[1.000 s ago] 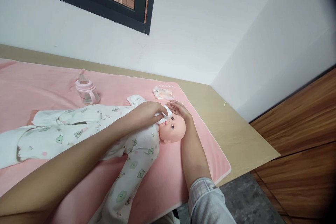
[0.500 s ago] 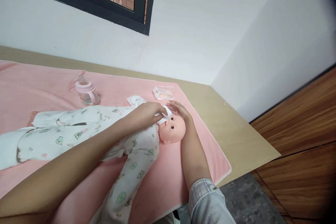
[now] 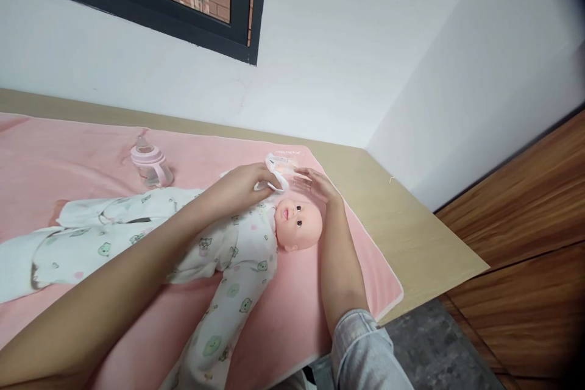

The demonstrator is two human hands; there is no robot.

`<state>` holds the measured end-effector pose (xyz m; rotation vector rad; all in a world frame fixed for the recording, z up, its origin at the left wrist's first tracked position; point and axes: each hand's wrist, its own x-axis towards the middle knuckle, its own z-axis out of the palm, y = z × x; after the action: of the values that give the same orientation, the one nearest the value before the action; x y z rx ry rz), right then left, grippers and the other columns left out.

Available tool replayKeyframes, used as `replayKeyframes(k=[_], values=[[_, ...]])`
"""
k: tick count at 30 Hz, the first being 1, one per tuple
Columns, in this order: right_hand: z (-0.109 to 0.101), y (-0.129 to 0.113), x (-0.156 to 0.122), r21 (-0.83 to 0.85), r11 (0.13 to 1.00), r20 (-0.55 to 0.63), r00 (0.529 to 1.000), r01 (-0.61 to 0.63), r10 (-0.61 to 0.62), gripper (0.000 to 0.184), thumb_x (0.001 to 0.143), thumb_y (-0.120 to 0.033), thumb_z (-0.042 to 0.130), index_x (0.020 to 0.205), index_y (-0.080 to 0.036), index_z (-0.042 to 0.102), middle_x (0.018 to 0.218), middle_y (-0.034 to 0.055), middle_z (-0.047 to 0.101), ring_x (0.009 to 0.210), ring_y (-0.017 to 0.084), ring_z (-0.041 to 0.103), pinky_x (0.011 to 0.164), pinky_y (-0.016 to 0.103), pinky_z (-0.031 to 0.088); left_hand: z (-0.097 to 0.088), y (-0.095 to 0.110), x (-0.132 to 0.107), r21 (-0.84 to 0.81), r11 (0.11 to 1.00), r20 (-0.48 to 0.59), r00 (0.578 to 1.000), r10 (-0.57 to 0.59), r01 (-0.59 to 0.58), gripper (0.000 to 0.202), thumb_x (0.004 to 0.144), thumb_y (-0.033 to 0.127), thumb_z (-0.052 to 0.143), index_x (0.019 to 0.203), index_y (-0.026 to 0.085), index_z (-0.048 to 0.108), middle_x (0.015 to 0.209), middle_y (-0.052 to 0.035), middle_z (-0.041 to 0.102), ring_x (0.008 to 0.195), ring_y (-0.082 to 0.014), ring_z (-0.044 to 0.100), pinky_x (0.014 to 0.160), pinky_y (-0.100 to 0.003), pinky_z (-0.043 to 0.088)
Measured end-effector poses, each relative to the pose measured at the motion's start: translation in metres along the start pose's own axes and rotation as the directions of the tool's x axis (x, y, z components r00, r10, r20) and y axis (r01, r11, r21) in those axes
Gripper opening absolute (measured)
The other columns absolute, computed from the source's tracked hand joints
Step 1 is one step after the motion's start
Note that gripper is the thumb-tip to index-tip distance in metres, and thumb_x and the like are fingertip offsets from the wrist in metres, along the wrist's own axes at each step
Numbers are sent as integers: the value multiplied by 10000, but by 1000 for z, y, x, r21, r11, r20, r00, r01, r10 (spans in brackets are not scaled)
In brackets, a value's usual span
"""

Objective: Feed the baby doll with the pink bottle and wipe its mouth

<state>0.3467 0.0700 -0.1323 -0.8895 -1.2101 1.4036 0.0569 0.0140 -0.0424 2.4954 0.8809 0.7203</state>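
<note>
A baby doll (image 3: 299, 225) lies on its back on a pink blanket (image 3: 292, 311), dressed in a white suit with green animal prints. Above its far shoulder, my left hand (image 3: 249, 186) pinches a folded white tissue (image 3: 278, 183). My right hand (image 3: 317, 186) is beside the top of the doll's head, fingers apart and pointing left, holding nothing. Just beyond both hands is a small clear plastic packet (image 3: 281, 164), partly hidden by the tissue. My left forearm crosses over the doll's body.
A pink-lidded baby bottle (image 3: 150, 166) stands on the blanket at the back left. The wooden table (image 3: 393, 225) shows to the right, ending in a corner. A white wall and dark window frame (image 3: 244, 36) rise behind; wood panels (image 3: 525, 195) are on the right.
My left hand has moved away from the doll's face with the tissue, up and to the left. My right hand has lifted slightly off the side of the head.
</note>
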Motion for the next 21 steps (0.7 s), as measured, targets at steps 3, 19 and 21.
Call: replayKeyframes(k=[3,19,21], values=[[27,-50,-15,-275,952,203,976,134,-79,266,831,-448,650,888,-206,745,1391,39,567,1264,236,537,1079,429,434,-11,-13,0,39,999,-106,994,28,-24,279,828,329,510,958,225,734,1138,-45,643,1056,-244,605,914,-329,459],[126,-98,-40,-860,455,219,972,231,-79,190,872,-223,559,905,-182,742,1004,37,728,936,147,639,880,302,484,-46,-40,-7,115,981,-223,966,-129,158,372,844,436,550,1146,250,661,1247,-14,634,1160,-281,561,1008,-395,433],[111,-97,-35,-867,480,89,989,136,-120,187,830,-152,563,890,-160,741,963,44,724,837,127,636,805,275,490,-62,-45,-13,128,961,-275,940,-202,244,384,853,432,555,1180,257,651,1279,-5,618,1177,-279,550,1023,-397,426]])
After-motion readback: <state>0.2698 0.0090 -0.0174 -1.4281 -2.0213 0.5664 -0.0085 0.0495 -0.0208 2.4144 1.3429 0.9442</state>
